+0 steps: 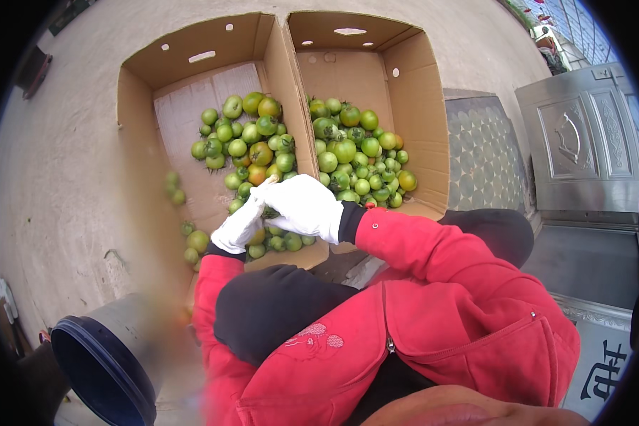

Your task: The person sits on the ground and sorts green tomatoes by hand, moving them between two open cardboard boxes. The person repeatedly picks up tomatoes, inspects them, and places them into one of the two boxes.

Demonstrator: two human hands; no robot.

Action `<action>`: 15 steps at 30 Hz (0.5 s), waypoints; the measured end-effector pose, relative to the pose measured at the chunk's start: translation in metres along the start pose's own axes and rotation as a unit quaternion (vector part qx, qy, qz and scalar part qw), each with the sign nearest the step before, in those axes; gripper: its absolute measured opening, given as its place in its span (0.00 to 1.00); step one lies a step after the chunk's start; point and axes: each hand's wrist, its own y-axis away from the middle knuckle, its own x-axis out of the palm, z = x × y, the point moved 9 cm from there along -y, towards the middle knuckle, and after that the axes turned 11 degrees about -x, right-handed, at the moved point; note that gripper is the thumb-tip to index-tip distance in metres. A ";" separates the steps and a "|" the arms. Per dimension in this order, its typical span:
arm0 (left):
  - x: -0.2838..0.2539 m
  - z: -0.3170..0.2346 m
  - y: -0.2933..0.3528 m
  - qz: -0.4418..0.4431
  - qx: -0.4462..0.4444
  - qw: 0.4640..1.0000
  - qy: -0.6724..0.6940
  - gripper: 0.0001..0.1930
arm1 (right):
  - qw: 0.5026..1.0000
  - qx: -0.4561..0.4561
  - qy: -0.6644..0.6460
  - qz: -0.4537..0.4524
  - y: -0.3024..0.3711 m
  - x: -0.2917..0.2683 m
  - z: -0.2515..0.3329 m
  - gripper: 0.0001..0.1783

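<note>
Left hand (238, 226) and right hand (307, 207), both white-gloved, meet with fingers bunched; gloves block the view, so cannot tell whether a tomato is pinched between. Step, judged: handling fruit singly. Next move calls for light fingers, clear of neighbours. Beneath: green and orange-tinged tomatoes (260, 153), heaped in left box (138, 106); more in adjoining right box (419, 92).

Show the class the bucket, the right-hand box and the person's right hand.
Bucket (129, 335), head view: on its grey outer wall.
Right-hand box (420, 113), head view: on its inner right wall.
Right hand (307, 206), head view: on the back of its white glove.
</note>
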 end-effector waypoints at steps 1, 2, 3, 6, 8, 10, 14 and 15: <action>-0.012 -0.006 0.002 -0.044 0.005 0.999 -0.012 0.33 | 1.000 -0.012 0.002 -0.009 0.000 -0.001 0.001 0.33; -0.023 -0.013 0.003 -0.087 0.009 0.996 -0.023 0.33 | 1.000 -0.023 0.004 -0.017 0.001 -0.003 0.002 0.34; -0.053 -0.022 0.012 -0.259 0.043 0.964 -0.035 0.32 | 0.998 -0.029 -0.014 -0.058 0.005 -0.011 0.002 0.34; -0.114 -0.060 0.093 -0.673 0.070 0.634 -0.375 0.31 | 0.982 -0.035 -0.058 -0.179 0.014 -0.051 0.010 0.34; -0.119 -0.065 0.114 -0.721 -0.052 0.554 -0.412 0.33 | 0.972 0.031 -0.084 -0.216 0.029 -0.073 -0.005 0.35; -0.132 -0.045 0.109 -0.706 -0.150 0.491 -0.488 0.40 | 0.956 0.096 -0.053 -0.271 0.049 -0.088 -0.026 0.37; -0.125 -0.026 0.092 -0.646 -0.284 0.427 -0.565 0.44 | 0.928 0.203 -0.069 -0.304 0.096 -0.081 -0.078 0.38; -0.128 -0.026 0.094 -0.654 -0.275 0.428 -0.559 0.43 | 0.928 0.233 -0.061 -0.284 0.110 -0.074 -0.089 0.38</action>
